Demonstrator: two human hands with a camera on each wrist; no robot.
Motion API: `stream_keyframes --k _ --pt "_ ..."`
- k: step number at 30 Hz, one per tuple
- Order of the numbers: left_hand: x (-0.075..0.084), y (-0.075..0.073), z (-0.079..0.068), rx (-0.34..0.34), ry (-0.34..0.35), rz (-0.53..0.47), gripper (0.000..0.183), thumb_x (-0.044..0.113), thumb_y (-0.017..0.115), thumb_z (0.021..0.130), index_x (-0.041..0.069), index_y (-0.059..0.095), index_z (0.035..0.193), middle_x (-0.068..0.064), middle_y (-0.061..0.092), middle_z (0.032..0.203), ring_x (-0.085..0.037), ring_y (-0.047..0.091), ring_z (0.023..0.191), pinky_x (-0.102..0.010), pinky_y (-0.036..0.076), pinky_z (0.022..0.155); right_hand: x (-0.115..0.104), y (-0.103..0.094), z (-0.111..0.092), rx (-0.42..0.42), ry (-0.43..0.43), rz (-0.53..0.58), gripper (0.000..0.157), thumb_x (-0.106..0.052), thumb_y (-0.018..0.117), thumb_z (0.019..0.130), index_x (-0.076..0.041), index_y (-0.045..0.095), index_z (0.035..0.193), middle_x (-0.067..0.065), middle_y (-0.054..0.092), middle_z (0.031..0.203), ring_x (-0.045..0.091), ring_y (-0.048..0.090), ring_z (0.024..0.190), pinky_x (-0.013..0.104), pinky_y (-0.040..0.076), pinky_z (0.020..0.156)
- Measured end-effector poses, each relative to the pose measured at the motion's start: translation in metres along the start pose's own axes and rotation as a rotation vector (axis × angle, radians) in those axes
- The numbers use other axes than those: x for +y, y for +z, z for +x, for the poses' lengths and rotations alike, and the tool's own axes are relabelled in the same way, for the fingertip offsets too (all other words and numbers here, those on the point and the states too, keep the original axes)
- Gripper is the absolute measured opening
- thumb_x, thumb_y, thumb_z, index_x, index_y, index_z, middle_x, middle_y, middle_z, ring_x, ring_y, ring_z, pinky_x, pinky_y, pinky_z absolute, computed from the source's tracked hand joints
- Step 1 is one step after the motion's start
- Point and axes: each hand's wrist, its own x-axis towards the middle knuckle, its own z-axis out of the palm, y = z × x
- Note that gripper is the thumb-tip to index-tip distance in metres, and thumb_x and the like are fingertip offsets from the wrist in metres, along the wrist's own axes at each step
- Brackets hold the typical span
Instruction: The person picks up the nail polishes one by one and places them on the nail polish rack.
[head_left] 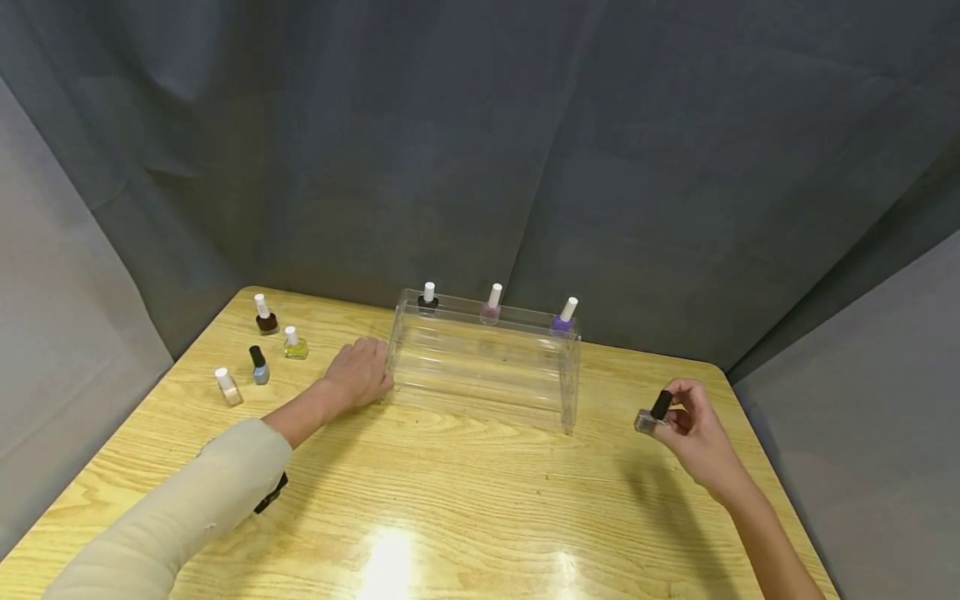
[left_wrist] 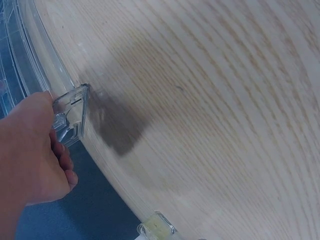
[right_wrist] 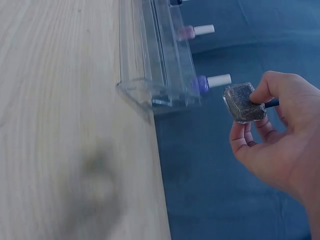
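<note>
In the head view, a rack [head_left: 480, 367] stands on the table [head_left: 465, 492] at mid-frame, three bottles [head_left: 491, 312] along its top row, four other bottles [head_left: 296, 348] at left, one held bottle [head_left: 646, 422] at right, a curtain [head_left: 465, 150] behind.

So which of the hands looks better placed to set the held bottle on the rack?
The right hand, most likely: it holds the black-capped bottle, off the right end of the clear rack. The left hand is at the rack's left end, far from that bottle.

Bottle [head_left: 646, 422], perhaps grey, in right hand [head_left: 699, 435]
</note>
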Motion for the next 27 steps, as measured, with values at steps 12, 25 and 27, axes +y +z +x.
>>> stream_keyframes --k 12,25,27 --pt "-0.001 0.0 0.001 -0.019 -0.002 0.027 0.022 0.024 0.051 0.095 0.003 0.044 0.095 -0.011 0.046 0.09 -0.029 0.046 0.087 -0.044 0.042 0.075 -0.012 0.037 0.053 -0.086 -0.058 0.059 0.04 0.013 0.054 0.092 0.001 0.03 0.121 0.017 0.04 0.102 0.022 0.044 0.08 0.028 0.039 0.064" --pt "-0.001 -0.001 0.002 -0.034 -0.008 0.015 0.024 0.025 0.052 0.095 0.002 0.045 0.097 -0.012 0.048 0.093 -0.031 0.048 0.091 -0.046 0.043 0.078 -0.025 0.074 0.097 -0.113 -0.086 0.091 0.043 0.017 0.056 0.085 0.002 0.033 0.118 0.018 0.04 0.103 0.025 0.04 0.076 0.028 0.039 0.066" --pt "-0.001 -0.001 0.002 -0.035 -0.006 0.018 0.024 0.025 0.052 0.095 0.003 0.046 0.098 -0.012 0.048 0.093 -0.031 0.048 0.091 -0.045 0.042 0.077 -0.027 0.08 0.104 -0.122 -0.094 0.096 0.043 0.016 0.057 0.086 0.002 0.033 0.118 0.017 0.04 0.103 0.026 0.04 0.077 0.028 0.038 0.067"
